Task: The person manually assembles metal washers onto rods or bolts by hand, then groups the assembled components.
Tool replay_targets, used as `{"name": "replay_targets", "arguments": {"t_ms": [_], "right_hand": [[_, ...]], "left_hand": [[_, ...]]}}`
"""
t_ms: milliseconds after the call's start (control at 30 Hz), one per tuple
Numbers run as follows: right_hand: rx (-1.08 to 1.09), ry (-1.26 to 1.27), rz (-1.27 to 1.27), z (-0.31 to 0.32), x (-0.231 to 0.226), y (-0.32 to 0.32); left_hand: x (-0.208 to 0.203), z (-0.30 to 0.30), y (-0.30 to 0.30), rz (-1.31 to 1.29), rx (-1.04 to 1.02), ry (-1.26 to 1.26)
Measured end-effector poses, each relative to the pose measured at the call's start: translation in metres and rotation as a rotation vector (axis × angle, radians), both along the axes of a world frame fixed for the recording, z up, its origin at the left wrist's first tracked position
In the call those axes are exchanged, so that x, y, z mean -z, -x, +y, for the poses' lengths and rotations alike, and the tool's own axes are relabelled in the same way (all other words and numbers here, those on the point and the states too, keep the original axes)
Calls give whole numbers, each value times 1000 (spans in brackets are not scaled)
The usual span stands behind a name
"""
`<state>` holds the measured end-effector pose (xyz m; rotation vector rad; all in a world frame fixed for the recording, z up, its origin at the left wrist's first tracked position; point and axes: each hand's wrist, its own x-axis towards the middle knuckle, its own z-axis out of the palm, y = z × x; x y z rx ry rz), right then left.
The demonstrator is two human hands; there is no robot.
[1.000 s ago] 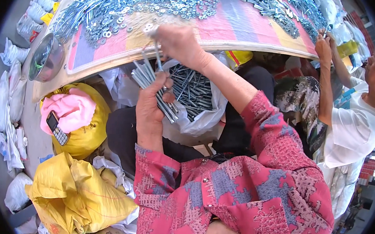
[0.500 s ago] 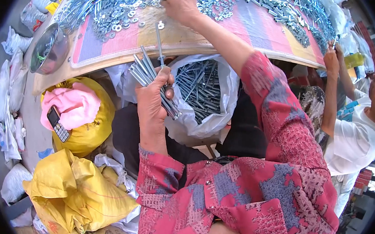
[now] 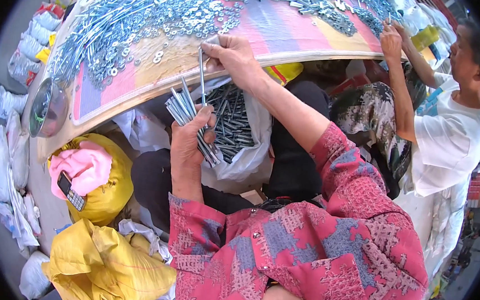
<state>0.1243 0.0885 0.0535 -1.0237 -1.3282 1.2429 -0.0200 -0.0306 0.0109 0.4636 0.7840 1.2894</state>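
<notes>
My left hand [image 3: 189,140] is closed round a bundle of long metal bolts [image 3: 182,107], their shafts pointing up and to the left. One long bolt [image 3: 202,76] stands up apart from the bundle, its lower part at my left thumb. At its upper end, by the table's near edge, my right hand [image 3: 234,60] has thumb and fingers pinched together. A small pale thing shows at those fingertips, too small to name. Just beyond, loose washers and nuts [image 3: 191,19] lie spread on the striped tabletop [image 3: 275,26]. Below my hands, a white bag [image 3: 260,120] holds many bolts [image 3: 232,121].
Long thin rods [image 3: 115,19] are heaped at the table's left. A clear bowl [image 3: 50,107] sits at its left corner. Left of me are a yellow bundle [image 3: 116,182] with pink cloth and a phone, and a yellow sack [image 3: 104,263]. A co-worker [image 3: 451,121] sits at right.
My right hand has come back from the washer pile to the standing bolt's upper end. My left hand keeps holding the bundle. The whole view has shifted a little.
</notes>
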Motion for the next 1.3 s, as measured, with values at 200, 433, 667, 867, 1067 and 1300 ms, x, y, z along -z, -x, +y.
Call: {"name": "replay_targets", "arguments": {"t_ms": [200,433,667,867,1067,1300], "right_hand": [[34,-172,22,-19,-13,-5],[26,-567,-465,-6,-25,-37],[518,-593,-1111,165,31,-98],[551,-545,-1033,171,39,-84],[100,-261,-548,82,-8,-56],[-264,-175,-406,28,-25,-41]], "left_hand": [[13,8,-3,-230,182,75],[0,13,-11,49,7,111],[5,18,-8,42,-13,133],[-2,23,-9,203,-96,101],[-2,22,-8,178,-75,81],[-3,9,-9,145,-27,42]]}}
